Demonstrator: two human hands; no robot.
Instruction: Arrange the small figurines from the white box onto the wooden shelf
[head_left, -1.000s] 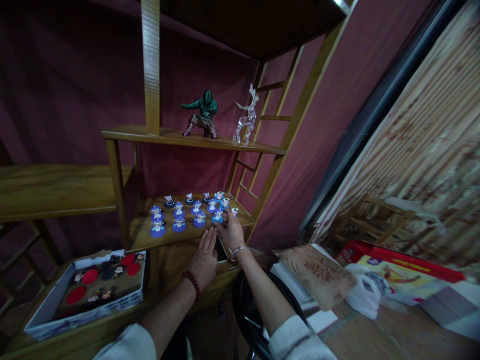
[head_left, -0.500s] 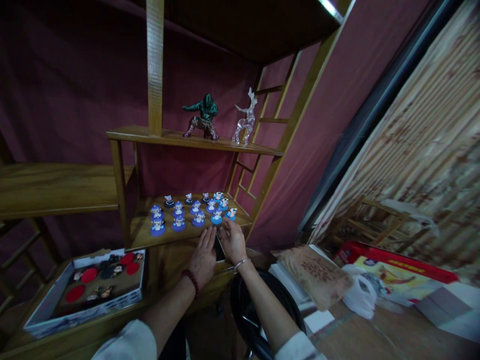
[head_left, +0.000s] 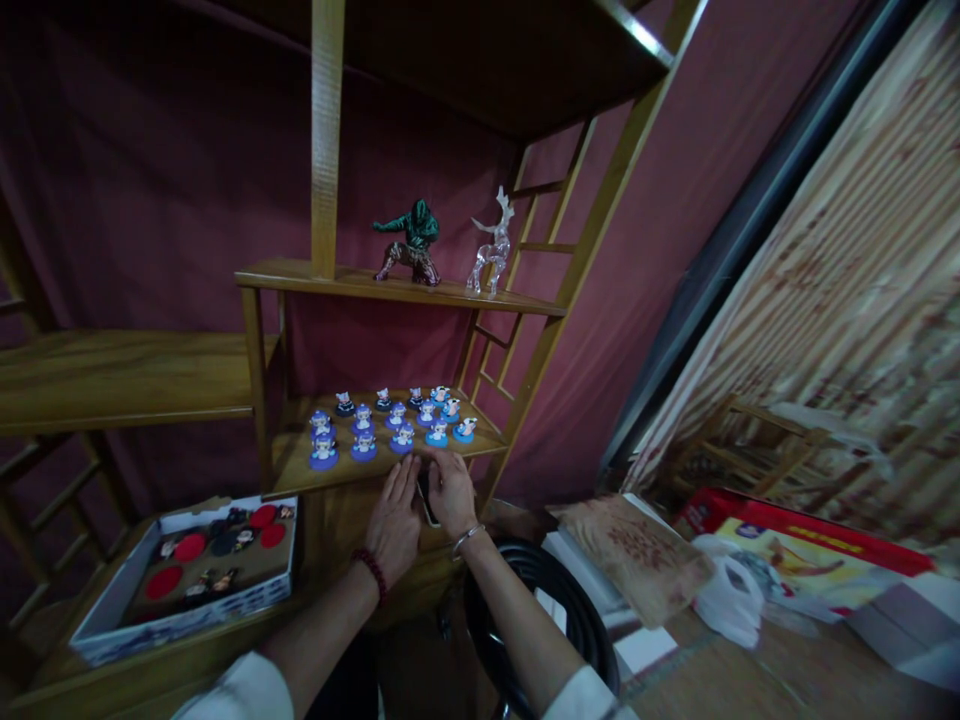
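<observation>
My left hand [head_left: 394, 520] lies with straight fingers just in front of the lower shelf edge, and a dark red bead bracelet circles its wrist. Close beside it, my right hand [head_left: 451, 492] has bent fingers around a dark flat object with a pale edge [head_left: 429, 503]; its exact kind is hidden. Behind the fingertips, small purple-based figurines [head_left: 364, 445] stand in rows on the shelf. Blue-based figurines [head_left: 437, 433] stand at the right end, and black-based figurines [head_left: 344, 404] form the back row.
A shallow box [head_left: 184, 560] of red and black discs and small figures sits at lower left. Overhead, the upper shelf [head_left: 345, 284] carries a green-hooded figure [head_left: 412, 243] and a clear deer [head_left: 492, 245]. A black round stool [head_left: 540, 600] stands below my right arm.
Both hands have shifted slightly left along the shelf front, the dark flat object moving with the right hand. The figurines keep their places while the view has shifted a little.
</observation>
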